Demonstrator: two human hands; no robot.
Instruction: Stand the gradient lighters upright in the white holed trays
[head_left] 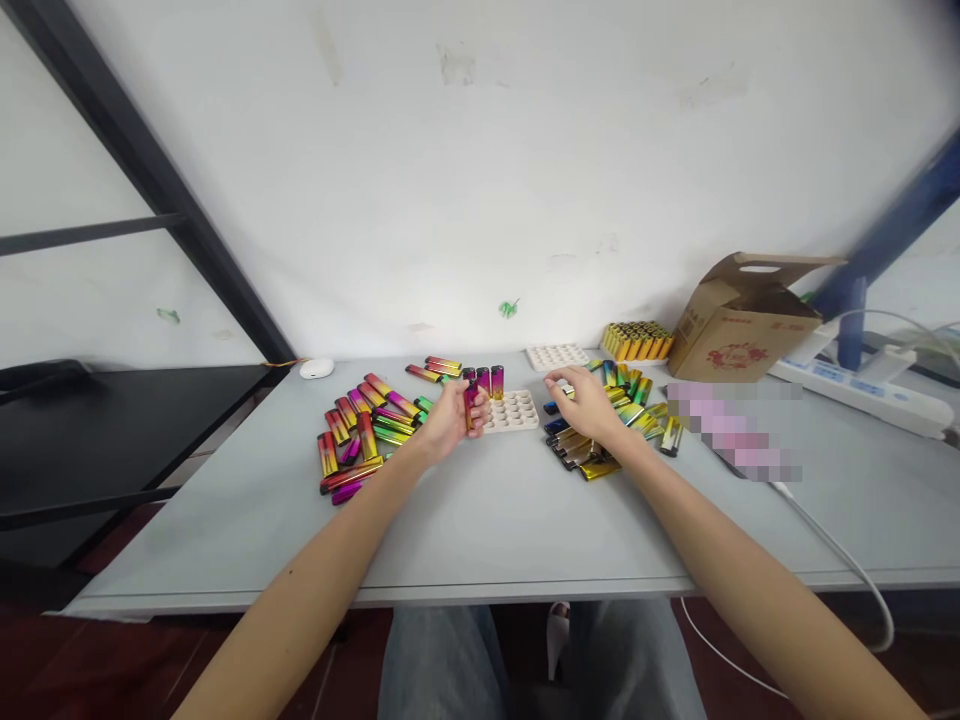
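My left hand [452,418] is closed around a purple and red lighter [470,398], held upright at the left end of a pale tray with round holes [517,411]. Standing upright at the tray's back left are a few purple lighters [497,381], partly hidden by the hand. My right hand [583,402] hovers over the right-hand pile of gold, blue and green lighters [592,452]; its fingers are apart and no object shows in them. Left of my left hand lies a loose pile of red, yellow, purple and green lighters [365,436].
Against the wall are a second holed tray [556,357] and a tray packed with upright yellow lighters [637,342]. An open cardboard box [742,335] and a white power strip [862,393] stand at right. A blurred-out phone-like object [731,430] trails a white cable. A white earbud case [316,368] sits back left.
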